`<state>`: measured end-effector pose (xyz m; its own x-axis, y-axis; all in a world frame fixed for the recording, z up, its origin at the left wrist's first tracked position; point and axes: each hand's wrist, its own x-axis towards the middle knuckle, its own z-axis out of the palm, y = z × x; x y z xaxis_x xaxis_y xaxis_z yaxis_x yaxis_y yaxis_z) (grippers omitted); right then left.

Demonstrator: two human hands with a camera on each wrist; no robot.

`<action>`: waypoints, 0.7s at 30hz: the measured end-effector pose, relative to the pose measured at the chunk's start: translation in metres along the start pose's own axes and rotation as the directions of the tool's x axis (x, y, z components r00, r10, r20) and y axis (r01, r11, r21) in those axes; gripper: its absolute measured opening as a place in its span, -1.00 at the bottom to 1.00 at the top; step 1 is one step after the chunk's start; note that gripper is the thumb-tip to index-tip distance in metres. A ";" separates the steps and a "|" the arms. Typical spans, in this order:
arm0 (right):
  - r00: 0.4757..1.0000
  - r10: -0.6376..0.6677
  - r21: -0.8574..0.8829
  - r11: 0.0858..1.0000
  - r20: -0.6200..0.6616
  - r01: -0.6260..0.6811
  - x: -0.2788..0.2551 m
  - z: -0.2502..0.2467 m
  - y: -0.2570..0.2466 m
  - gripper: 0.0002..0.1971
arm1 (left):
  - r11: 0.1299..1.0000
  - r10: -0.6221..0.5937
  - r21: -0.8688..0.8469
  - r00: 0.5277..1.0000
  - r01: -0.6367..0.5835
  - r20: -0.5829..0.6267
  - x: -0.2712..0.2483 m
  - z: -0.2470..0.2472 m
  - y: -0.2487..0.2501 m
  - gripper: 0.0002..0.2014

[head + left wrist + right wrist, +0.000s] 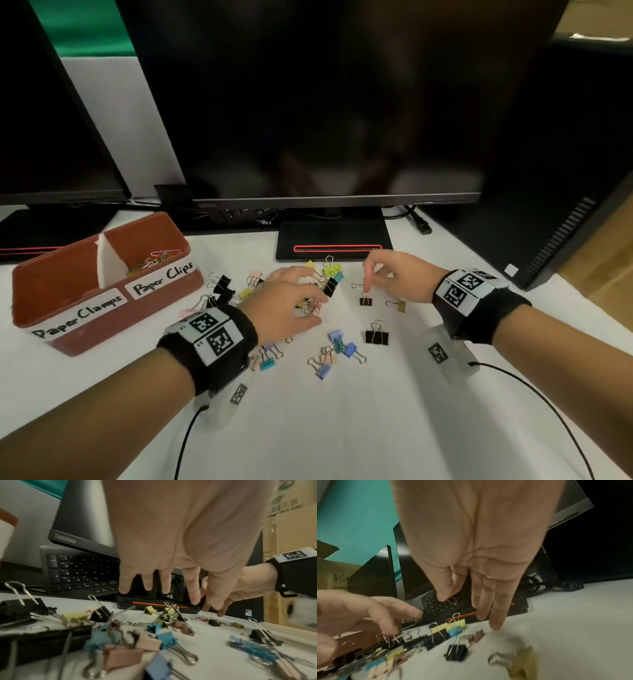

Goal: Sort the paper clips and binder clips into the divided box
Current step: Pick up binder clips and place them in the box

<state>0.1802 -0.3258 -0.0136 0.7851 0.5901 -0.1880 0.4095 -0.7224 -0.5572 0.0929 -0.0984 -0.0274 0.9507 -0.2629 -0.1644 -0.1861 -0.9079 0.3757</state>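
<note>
A: What writing can be read?

B: On the divided box (pixel 102 305), two handwritten labels are seen: "Paper Clamps" on the near compartment and "Paper Clips" on the far one. A brand is printed on the bezel of the monitor (pixel 82 539) in the left wrist view, but it is too blurred to be read with certainty.

A: Where are the task's things found?

B: Coloured paper clips (pixel 154 262) are heaped in the "Paper Clips" compartment. The binder clips (pixel 337 346) are scattered over the white table (pixel 342 428), right of the box. What lies in the "Paper Clamps" compartment is hidden by its front wall.

A: How are the hands held?

B: The right hand (pixel 397 274) is pinched, thumb against forefinger, on the wire handle of a small black binder clip (pixel 365 300); the other fingers are held straight. Whether the clip is lifted or touching the table cannot be told. The left hand (pixel 291 305) is spread over the pile with fingers loosely extended; whether anything is held beneath it cannot be told.

A: What else is around?

B: A keyboard (pixel 77 573) is tucked under the monitor, whose stand (pixel 334 243) is marked with a red line. Marker-printed wristbands are worn on both wrists. The nearest clips are blurred in both wrist views.
</note>
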 end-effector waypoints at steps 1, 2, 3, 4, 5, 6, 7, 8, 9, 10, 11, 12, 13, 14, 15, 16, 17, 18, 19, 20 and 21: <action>1.000 -0.003 -0.006 1.000 -0.027 0.003 0.003 -0.003 -0.003 -0.90 | 0.999 -0.037 0.026 0.999 0.037 -0.006 0.000 -0.001 -0.003 -0.59; 0.999 -0.016 -0.015 1.000 -0.041 0.016 0.006 -0.004 -0.005 -0.90 | 0.993 -0.093 0.069 0.996 0.091 0.017 0.001 -0.001 -0.007 -0.51; 0.999 -0.037 -0.023 0.999 -0.036 0.036 0.011 -0.005 -0.009 -0.88 | 0.981 -0.162 0.119 0.985 0.155 0.051 0.000 -0.001 -0.010 -0.43; 0.998 -0.064 -0.022 0.998 -0.014 0.063 0.015 -0.004 -0.013 -0.85 | 0.962 -0.235 0.160 0.968 0.219 0.084 -0.002 -0.001 -0.014 -0.36; 0.996 -0.089 -0.017 0.996 0.021 0.089 0.019 -0.003 -0.018 -0.83 | 0.944 -0.297 0.188 0.948 0.273 0.113 -0.004 -0.001 -0.019 -0.30; 0.992 -0.112 -0.016 0.993 0.060 0.113 0.023 -0.001 -0.024 -0.82 | 0.931 -0.337 0.200 0.931 0.306 0.140 -0.008 -0.001 -0.024 -0.26; 0.987 -0.131 -0.028 0.991 0.096 0.134 0.028 0.001 -0.030 -0.82 | 0.928 -0.352 0.192 0.921 0.320 0.167 -0.011 -0.001 -0.029 -0.24; 0.981 -0.145 -0.050 0.987 0.128 0.152 0.033 0.004 -0.036 -0.84 | 0.933 -0.349 0.167 0.917 0.320 0.191 -0.015 -0.002 -0.034 -0.24; 0.976 -0.152 -0.077 0.983 0.159 0.166 0.037 0.008 -0.042 -0.89 | 0.941 -0.335 0.132 0.919 0.313 0.208 -0.018 -0.004 -0.037 -0.25; 0.968 -0.156 -0.099 0.979 0.194 0.178 0.041 0.012 -0.046 -0.92 | 0.948 -0.317 0.098 0.925 0.303 0.210 -0.022 -0.007 -0.040 -0.28; 0.958 -0.161 -0.114 0.975 0.238 0.193 0.044 0.017 -0.050 -0.92 | 0.953 -0.304 0.073 0.931 0.295 0.200 -0.025 -0.011 -0.043 -0.29; 0.945 -0.161 -0.124 0.971 0.285 0.202 0.046 0.021 -0.052 -0.90 | 0.956 -0.294 0.061 0.938 0.288 0.182 -0.028 -0.014 -0.046 -0.29; 0.933 -0.156 -0.128 0.970 0.324 0.207 0.047 0.025 -0.053 -0.89 | 0.958 -0.287 0.057 0.945 0.281 0.157 -0.032 -0.018 -0.048 -0.29; 0.925 -0.154 -0.129 0.969 0.348 0.210 0.046 0.027 -0.055 -0.91 | 0.960 -0.280 0.054 0.952 0.275 0.124 -0.036 -0.022 -0.051 -0.30; 0.919 -0.159 -0.128 0.968 0.360 0.217 0.045 0.027 -0.056 -0.93 | 0.961 -0.275 0.050 0.957 0.272 0.091 -0.040 -0.025 -0.054 -0.32; 0.918 -0.165 -0.126 0.967 0.362 0.223 0.043 0.025 -0.056 -0.93 | 0.962 -0.271 0.053 0.961 0.268 0.060 -0.044 -0.028 -0.057 -0.35; 0.920 -0.166 -0.121 0.968 0.354 0.221 0.041 0.023 -0.056 -0.93 | 0.963 -0.263 0.066 0.964 0.261 0.031 -0.049 -0.030 -0.061 -0.39; 0.929 -0.165 -0.117 0.970 0.330 0.214 0.039 0.021 -0.057 -0.94 | 0.963 -0.256 0.084 0.967 0.255 0.003 -0.054 -0.031 -0.064 -0.41; 0.942 -0.166 -0.119 0.971 0.291 0.207 0.039 0.018 -0.058 -0.94 | 0.962 -0.253 0.098 0.967 0.253 -0.018 -0.058 -0.032 -0.068 -0.42; 0.955 -0.171 -0.127 0.970 0.243 0.206 0.040 0.017 -0.058 -0.92 | 0.960 -0.257 0.102 0.966 0.259 -0.033 -0.062 -0.032 -0.070 -0.42; 0.965 -0.174 -0.139 0.969 0.196 0.203 0.042 0.016 -0.059 -0.92 | 0.957 -0.268 0.102 0.963 0.270 -0.039 -0.065 -0.032 -0.073 -0.41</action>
<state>0.1814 -0.2529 -0.0020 0.5956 0.7657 -0.2428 0.6208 -0.6305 -0.4659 0.0522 -0.0042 -0.0154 0.9748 0.0026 -0.2232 0.0536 -0.9734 0.2226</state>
